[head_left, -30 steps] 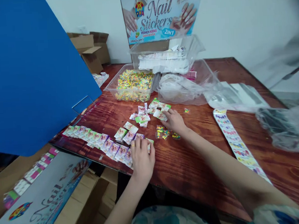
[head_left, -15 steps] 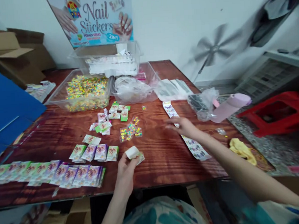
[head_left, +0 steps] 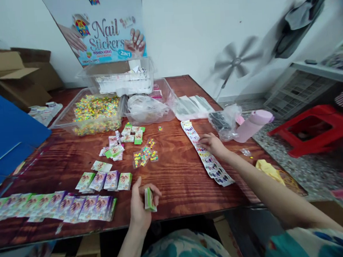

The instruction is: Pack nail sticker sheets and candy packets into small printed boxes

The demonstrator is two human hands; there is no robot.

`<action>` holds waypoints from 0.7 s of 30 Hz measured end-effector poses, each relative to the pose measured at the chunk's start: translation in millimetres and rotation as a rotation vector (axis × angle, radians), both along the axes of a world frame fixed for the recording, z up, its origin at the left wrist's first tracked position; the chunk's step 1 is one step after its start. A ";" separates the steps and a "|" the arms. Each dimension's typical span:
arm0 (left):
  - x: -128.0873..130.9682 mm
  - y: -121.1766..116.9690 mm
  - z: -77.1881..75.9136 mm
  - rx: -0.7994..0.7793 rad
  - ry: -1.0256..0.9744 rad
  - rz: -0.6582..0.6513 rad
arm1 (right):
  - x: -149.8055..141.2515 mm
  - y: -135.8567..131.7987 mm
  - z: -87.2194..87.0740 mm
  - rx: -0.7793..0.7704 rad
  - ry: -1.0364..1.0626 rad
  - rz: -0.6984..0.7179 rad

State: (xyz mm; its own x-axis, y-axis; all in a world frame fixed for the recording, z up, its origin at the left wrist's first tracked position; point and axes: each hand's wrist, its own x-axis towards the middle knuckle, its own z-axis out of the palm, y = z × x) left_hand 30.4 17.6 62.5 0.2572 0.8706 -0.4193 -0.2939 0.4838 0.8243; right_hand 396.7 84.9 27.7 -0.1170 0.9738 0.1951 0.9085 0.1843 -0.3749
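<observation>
My left hand [head_left: 141, 206] is wrapped round a small green and white box [head_left: 149, 200], held upright near the table's front edge. Over a long fanned strip of nail stickers [head_left: 210, 163], my right hand [head_left: 213, 146] has its fingertips bent together at the strip's left edge. A few clear packets of coloured candy [head_left: 145, 154] lie between the hands. Left of my left hand stand small filled boxes [head_left: 111, 180] in green and purple, with a long overlapping row of them [head_left: 74, 206] nearer the front edge. Further back are loose boxes [head_left: 138, 136].
A clear tub of candy packets [head_left: 96, 113] stands at the back left, beside a tub with plastic bags [head_left: 147, 108]. Behind rises a Nail Stickers carton [head_left: 104, 31]. A blue board [head_left: 12, 138] borders the left. A pink bottle [head_left: 254, 125] and yellow cloth [head_left: 268, 171] lie right.
My view has turned right. My left hand has taken up a small box, now turned upright in its fingers. My right hand has left the loose boxes and come to the sticker strip.
</observation>
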 end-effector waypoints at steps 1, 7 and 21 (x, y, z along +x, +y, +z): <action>1.2 0.0 1.8 0.031 0.065 -0.039 | -6.7 -2.7 5.7 0.028 0.004 -0.004; 15.6 0.9 14.0 0.459 0.433 -0.080 | -89.9 -41.4 65.8 0.052 0.437 0.192; -2.0 -0.9 21.3 0.212 0.180 -0.255 | -181.0 -76.0 51.2 -0.011 0.560 0.395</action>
